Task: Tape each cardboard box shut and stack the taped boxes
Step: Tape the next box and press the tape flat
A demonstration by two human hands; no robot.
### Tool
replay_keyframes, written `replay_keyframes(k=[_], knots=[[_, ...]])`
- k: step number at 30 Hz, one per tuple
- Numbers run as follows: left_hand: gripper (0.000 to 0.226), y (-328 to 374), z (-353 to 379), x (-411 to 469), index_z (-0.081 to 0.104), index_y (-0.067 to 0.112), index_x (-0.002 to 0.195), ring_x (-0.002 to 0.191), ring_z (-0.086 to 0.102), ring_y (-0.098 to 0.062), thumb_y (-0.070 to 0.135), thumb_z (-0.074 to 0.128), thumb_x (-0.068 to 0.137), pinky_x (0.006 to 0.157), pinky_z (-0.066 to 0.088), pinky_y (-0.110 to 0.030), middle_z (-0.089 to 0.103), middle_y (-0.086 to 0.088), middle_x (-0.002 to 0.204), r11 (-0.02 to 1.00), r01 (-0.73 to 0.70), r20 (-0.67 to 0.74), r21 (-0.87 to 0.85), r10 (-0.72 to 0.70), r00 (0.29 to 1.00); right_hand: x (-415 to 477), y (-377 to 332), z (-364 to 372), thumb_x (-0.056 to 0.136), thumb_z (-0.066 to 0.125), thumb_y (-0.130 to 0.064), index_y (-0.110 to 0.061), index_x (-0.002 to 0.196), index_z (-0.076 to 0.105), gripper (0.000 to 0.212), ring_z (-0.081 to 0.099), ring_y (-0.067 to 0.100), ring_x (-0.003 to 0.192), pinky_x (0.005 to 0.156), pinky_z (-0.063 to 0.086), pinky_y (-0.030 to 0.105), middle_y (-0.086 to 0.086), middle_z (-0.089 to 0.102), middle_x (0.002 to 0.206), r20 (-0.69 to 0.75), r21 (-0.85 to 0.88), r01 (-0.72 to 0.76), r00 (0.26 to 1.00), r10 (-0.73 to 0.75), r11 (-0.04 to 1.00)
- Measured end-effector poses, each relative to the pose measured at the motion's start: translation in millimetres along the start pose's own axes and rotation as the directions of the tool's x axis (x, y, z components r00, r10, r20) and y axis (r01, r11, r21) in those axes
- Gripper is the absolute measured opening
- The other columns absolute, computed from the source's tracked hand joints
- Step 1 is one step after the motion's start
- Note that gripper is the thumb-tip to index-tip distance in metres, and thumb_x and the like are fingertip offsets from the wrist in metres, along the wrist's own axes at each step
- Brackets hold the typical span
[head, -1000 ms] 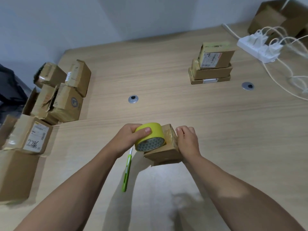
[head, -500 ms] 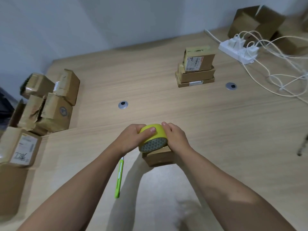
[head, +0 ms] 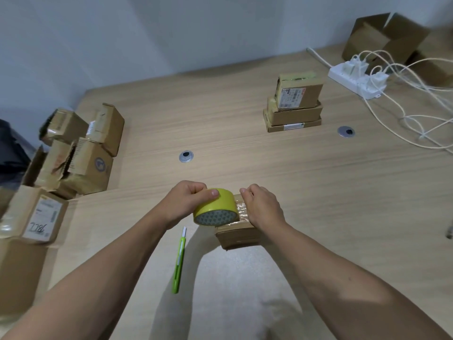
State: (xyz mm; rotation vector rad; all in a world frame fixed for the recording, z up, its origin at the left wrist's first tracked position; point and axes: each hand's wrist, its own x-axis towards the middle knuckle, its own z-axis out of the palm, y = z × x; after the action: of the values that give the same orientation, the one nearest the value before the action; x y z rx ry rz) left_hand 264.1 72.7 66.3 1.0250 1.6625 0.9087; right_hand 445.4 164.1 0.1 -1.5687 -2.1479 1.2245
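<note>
Hands (head: 186, 204) on tape roll (head: 215, 208) over small box (head: 237, 235)

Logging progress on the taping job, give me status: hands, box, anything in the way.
Left hand gripping yellow tape roll. Right hand pressing tape on small box. Three boxes stacked far right. Green cutter beside box, not blocking.

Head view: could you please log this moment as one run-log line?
left hand: grips tape roll | right hand: presses tape on small box | stack: three boxes | cutter: on table
</note>
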Motion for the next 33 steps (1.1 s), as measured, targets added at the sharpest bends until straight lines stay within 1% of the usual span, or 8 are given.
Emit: replay_keyframes(k=[7,11,14,17,20,23,27,33], knots=[[0.04,1,-8,-3,0.052,0.019,0.051,0.05,0.039,-0.009,0.046,0.07,0.076,0.05,0.03,-0.024,0.041,0.002,0.053,0.993,0.011,0.001,0.117,-0.012,1.0,-1,-4,-1,0.107,0.034,-0.045,-0.02,0.093,0.054,0.034,0.046,0.02,0.091,0.073,0.034,0.034,-0.005,0.052,0.098,-0.005,-0.059,-0.007,1.0,0.006,0.998],[0.044,7,-17,-2,0.054,0.015,0.058,0.052,0.042,-0.01,0.054,0.068,0.073,0.052,0.032,-0.025,0.042,0.001,0.055,0.958,0.022,0.007,0.286,-0.025,1.0,-1,-4,-1,0.107,0.034,-0.045,-0.021,0.095,0.054,0.034,0.047,0.02,0.092,0.074,0.034,0.034,-0.005,0.052,0.099,0.005,-0.078,-0.005,1.0,0.005,0.997],[0.041,10,-20,-2,0.055,0.017,0.056,0.052,0.044,-0.01,0.052,0.068,0.074,0.053,0.034,-0.025,0.045,0.001,0.054,0.943,0.036,0.007,0.331,-0.041,0.999,-1,-4,-1,0.107,0.033,-0.046,-0.021,0.095,0.053,0.034,0.048,0.02,0.093,0.073,0.035,0.034,-0.005,0.054,0.1,0.006,-0.087,-0.004,1.0,0.005,0.996],[0.045,7,-27,0,0.056,0.016,0.056,0.049,0.044,-0.007,0.046,0.074,0.084,0.052,0.035,-0.025,0.047,0.004,0.052,0.872,0.038,-0.007,0.489,-0.039,0.999,-2,-3,-1,0.108,0.032,-0.046,-0.022,0.094,0.052,0.034,0.051,0.02,0.093,0.074,0.037,0.034,-0.005,0.055,0.099,0.005,-0.092,-0.001,1.0,0.002,0.996],[0.044,1,-33,-3,0.06,0.016,0.058,0.053,0.049,-0.008,0.044,0.069,0.091,0.053,0.037,-0.026,0.051,0.003,0.055,0.784,0.047,-0.015,0.619,-0.048,0.999,-3,-4,-2,0.108,0.031,-0.046,-0.023,0.093,0.051,0.034,0.051,0.02,0.091,0.074,0.038,0.035,-0.006,0.054,0.097,0.015,-0.11,0.002,1.0,-0.001,0.994],[0.045,0,-31,-3,0.062,0.013,0.063,0.061,0.052,-0.013,0.047,0.065,0.092,0.056,0.038,-0.028,0.055,-0.002,0.061,0.745,0.064,-0.015,0.664,-0.072,0.997,-3,-4,-1,0.108,0.031,-0.046,-0.024,0.094,0.051,0.033,0.051,0.02,0.092,0.074,0.037,0.035,-0.006,0.054,0.098,0.017,-0.126,-0.002,1.0,0.004,0.992],[0.043,-6,-31,0,0.06,0.02,0.063,0.066,0.054,-0.015,0.051,0.062,0.092,0.057,0.038,-0.028,0.057,-0.001,0.063,0.667,0.105,-0.019,0.738,-0.135,0.991,-2,-3,-2,0.107,0.032,-0.047,-0.023,0.092,0.051,0.034,0.052,0.021,0.092,0.075,0.039,0.035,-0.005,0.055,0.099,0.005,-0.103,-0.006,1.0,0.007,0.995],[0.044,-26,-25,2,0.062,0.016,0.067,0.065,0.053,-0.013,0.052,0.061,0.093,0.057,0.037,-0.028,0.057,-0.002,0.066,0.695,0.166,-0.038,0.7,-0.196,0.98,-2,-1,-2,0.107,0.035,-0.044,-0.02,0.093,0.054,0.034,0.053,0.021,0.092,0.077,0.043,0.037,-0.003,0.058,0.1,0.003,-0.052,0.011,1.0,-0.011,0.999]])
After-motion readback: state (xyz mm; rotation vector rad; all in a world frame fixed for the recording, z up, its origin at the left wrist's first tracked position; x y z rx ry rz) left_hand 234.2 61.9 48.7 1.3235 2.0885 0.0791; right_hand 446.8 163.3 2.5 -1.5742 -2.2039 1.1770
